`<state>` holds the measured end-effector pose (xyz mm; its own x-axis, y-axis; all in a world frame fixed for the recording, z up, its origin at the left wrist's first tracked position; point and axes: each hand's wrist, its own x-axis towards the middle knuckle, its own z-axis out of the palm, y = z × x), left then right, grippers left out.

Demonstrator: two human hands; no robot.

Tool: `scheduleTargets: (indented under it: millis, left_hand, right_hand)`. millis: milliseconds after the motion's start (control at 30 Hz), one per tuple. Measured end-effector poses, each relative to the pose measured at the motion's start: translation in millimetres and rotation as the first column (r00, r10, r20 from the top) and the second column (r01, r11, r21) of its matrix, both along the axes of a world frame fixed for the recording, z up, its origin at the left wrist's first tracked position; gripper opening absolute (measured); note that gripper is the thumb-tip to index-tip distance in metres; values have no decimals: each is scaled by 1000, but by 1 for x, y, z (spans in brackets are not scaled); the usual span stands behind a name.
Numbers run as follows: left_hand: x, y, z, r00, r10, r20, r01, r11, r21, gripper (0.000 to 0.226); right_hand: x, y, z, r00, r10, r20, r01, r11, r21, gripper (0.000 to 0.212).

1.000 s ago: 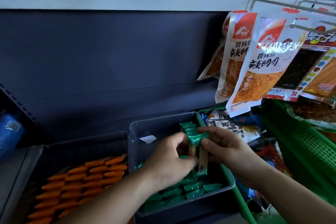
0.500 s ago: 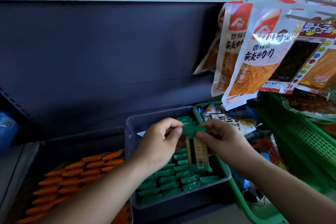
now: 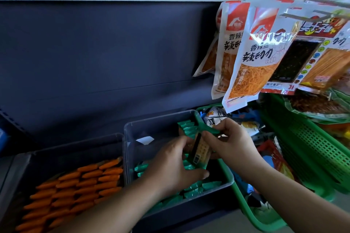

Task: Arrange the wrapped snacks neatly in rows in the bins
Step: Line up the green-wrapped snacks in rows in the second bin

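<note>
Pinching green snack stick (image 3: 201,150) upright by its top seal with right hand (image 3: 233,143), over clear bin (image 3: 130,138), probably for slotting beside standing green row (image 3: 187,128). Bracing its lower part with left hand (image 3: 170,166), likely as guide; fingertips hidden, so not telling grip.

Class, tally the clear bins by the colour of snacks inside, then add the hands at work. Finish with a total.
Orange-snack bin: 1
Green-snack bin: 1
Hands: 2 (left hand; right hand, pinching green snacks)
Total: 4
</note>
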<state>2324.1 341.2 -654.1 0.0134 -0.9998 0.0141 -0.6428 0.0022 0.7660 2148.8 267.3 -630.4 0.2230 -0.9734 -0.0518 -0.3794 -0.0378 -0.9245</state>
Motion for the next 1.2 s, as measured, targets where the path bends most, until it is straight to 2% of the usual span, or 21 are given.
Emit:
scheduleTargets:
  millis: [67, 167, 233, 300, 367, 433, 500, 600, 733, 800, 867, 933, 1000, 1100, 1167, 1200]
  left_hand:
    - [-5, 0, 0, 999, 37, 2, -37, 999, -13, 51]
    - [-7, -7, -3, 995, 95, -15, -95, 995, 9, 33]
    - [-6, -9, 0, 989, 97, -110, -87, 992, 92, 32]
    - [-7, -11, 2, 959, 81, -273, -27, 980, 195, 36]
    - [-8, -12, -3, 915, 82, -395, 28, 964, 266, 23]
    - [-5, -15, -15, 932, 69, -356, 30, 964, 266, 6]
    - [-2, -18, -25, 959, 54, -277, 16, 970, 244, 5]
    - [0, -20, -31, 971, 33, -235, 30, 965, 259, 7]
    - [-2, -22, -38, 984, 8, -180, 41, 963, 267, 10]
    - [0, -22, -38, 993, 29, -117, 5, 960, 281, 25]
    - [3, -22, -38, 998, 37, -40, -24, 957, 289, 35]
    - [6, -22, -38, 1000, 25, -6, -23, 959, 282, 37]
    - [8, -22, -40, 1000, 27, 3, -27, 960, 278, 39]
    - [10, -23, -48, 999, 41, 10, -42, 948, 316, 42]
    - [11, -24, -53, 999, 47, 25, -53, 939, 340, 44]
    - [11, -24, -56, 998, 42, 39, -53, 936, 347, 44]
  right_hand:
    - [1, 1, -1, 999, 31, -36, -31, 999, -9, 36]
    - [-3, 2, 3, 985, 151, 82, -157, 985, 77, 29]
    - [-11, -3, 6, 972, 223, 69, -228, 971, 76, 27]
    - [-17, -8, 6, 964, 265, 9, -265, 962, 69, 31]
    - [-20, -12, 3, 973, 230, 21, -231, 966, 120, 27]
    - [-22, -13, 3, 977, 207, 53, -214, 958, 190, 21]
    - [-26, -15, 1, 975, 210, 78, -223, 939, 260, 17]
    - [-30, -17, 0, 972, 194, 134, -230, 909, 347, 12]
    - [-30, -20, -6, 978, 207, 34, -207, 923, 324, 8]
    - [-29, -24, -15, 975, 206, -88, -177, 949, 260, 9]
    - [-28, -29, -25, 905, 267, -332, -222, 960, 169, 10]
    - [-25, -32, -38, 760, 366, -537, -324, 930, 175, 11]
    - [-21, -30, -52, 616, 443, -652, -394, 889, 232, 15]
    - [-19, -27, -71, 412, 460, -787, -447, 854, 266, 26]
    - [-18, -28, -69, 288, 451, -845, -474, 834, 284, 22]
    - [-17, -29, -69, 262, 451, -853, -476, 829, 292, 18]
